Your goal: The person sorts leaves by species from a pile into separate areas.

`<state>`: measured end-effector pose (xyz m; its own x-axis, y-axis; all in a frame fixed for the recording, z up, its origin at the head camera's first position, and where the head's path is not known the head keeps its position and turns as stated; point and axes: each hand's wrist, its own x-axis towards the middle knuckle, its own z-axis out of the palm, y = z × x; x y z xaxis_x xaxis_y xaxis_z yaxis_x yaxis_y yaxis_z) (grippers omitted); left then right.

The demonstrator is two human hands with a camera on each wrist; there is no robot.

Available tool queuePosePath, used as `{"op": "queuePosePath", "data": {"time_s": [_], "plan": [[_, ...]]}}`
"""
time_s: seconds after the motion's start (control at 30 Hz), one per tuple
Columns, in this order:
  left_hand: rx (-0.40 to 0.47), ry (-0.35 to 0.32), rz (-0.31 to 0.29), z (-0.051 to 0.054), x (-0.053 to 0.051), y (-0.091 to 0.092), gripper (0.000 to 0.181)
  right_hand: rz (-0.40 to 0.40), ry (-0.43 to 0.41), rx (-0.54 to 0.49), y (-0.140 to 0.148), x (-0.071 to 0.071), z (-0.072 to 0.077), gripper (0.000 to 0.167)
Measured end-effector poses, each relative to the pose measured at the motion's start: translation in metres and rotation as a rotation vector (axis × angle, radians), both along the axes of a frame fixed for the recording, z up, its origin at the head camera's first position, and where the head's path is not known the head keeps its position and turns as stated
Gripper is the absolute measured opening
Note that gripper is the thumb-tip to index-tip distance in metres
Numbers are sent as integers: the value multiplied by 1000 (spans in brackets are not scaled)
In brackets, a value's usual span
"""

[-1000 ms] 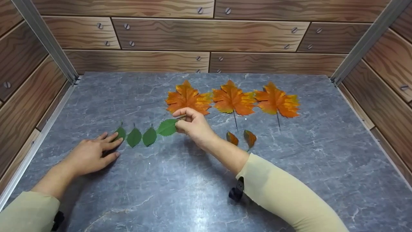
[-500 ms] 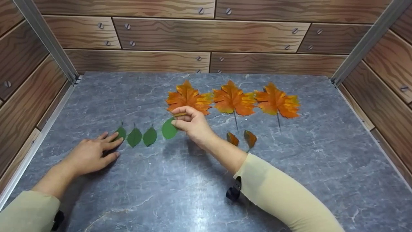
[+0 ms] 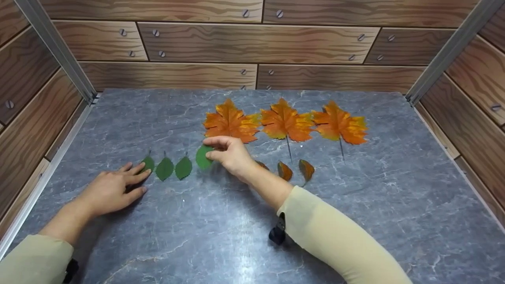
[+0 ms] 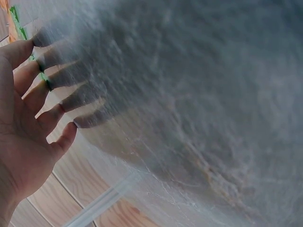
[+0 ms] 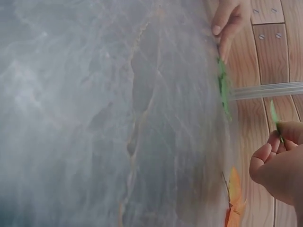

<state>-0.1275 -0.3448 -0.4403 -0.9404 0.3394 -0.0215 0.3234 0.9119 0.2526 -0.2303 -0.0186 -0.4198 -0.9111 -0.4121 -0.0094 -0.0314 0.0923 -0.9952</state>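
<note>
My right hand (image 3: pixel 232 157) pinches a green leaf (image 3: pixel 203 157) between thumb and fingers; in the right wrist view this green leaf (image 5: pixel 274 113) is seen nearly edge-on, raised off the table. To its left, two green leaves, one in the middle (image 3: pixel 164 168) and one nearer the held leaf (image 3: pixel 183 167), lie stem-up in a row. At the row's left end, my left hand (image 3: pixel 110 189) rests with spread fingers on another green leaf (image 3: pixel 148 163), partly covering it. The left wrist view shows that left hand (image 4: pixel 33 113) with its fingertips on the table.
Three orange maple leaves lie in a row at the back: left (image 3: pixel 229 118), middle (image 3: pixel 286 120), right (image 3: pixel 339 122). Small brown-orange leaves (image 3: pixel 285 170) lie below them, one partly hidden by my right arm. Wood-patterned walls (image 3: pixel 252 43) and metal posts (image 3: pixel 59 51) bound the grey table (image 3: pixel 197 244).
The held green leaf has turned from slanting sideways to more upright. My right hand has shifted slightly left and down, exposing part of another small brown leaf. My left hand stays in place.
</note>
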Motion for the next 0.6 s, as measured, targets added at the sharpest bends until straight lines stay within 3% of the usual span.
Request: {"op": "queuePosePath", "data": {"time_s": [0.27,0.6], "plan": [[-3,2,-7,-1,-1,0,55,34,68,235,-15,1,-9,36],[-4,-12,1,1,-1,0,56,51,120,361,-15,-3,-14,36]]}}
